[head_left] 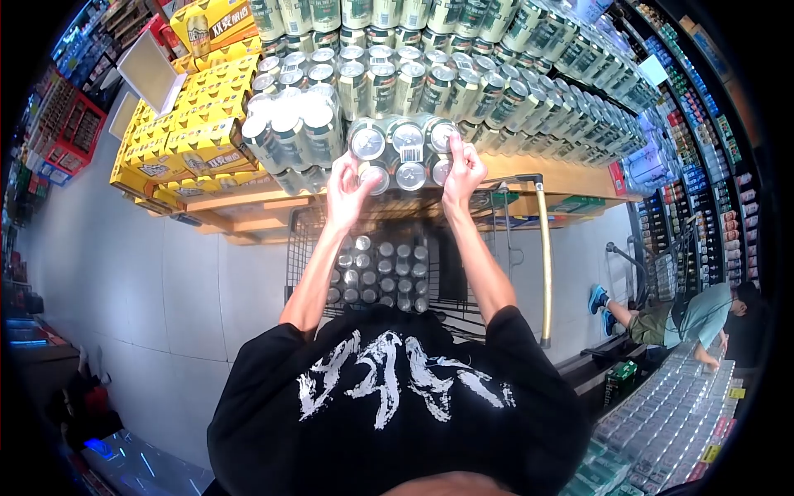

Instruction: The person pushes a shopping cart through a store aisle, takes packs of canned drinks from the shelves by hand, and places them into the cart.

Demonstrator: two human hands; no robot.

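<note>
Between my two hands is a shrink-wrapped pack of cans (408, 136), silver ends towards me and a barcode on the wrap. My left hand (351, 188) grips its left side, the thumb over a lower can. On the right side my right hand (461, 169) holds on, fingers closed around the pack's edge. Behind the pack rise stacked green-and-cream can packs (397, 87) on a wooden display shelf (504, 165). Below my forearms stands a wire shopping cart (299, 248) with several packs of cans (385, 273) inside.
Yellow beer cartons (190, 124) are stacked at the left, with a white sign board (151, 73) among them. The cart's yellow handle (544, 256) is to my right. Another person (691, 318) leans over wrapped can packs (662, 405) at the lower right.
</note>
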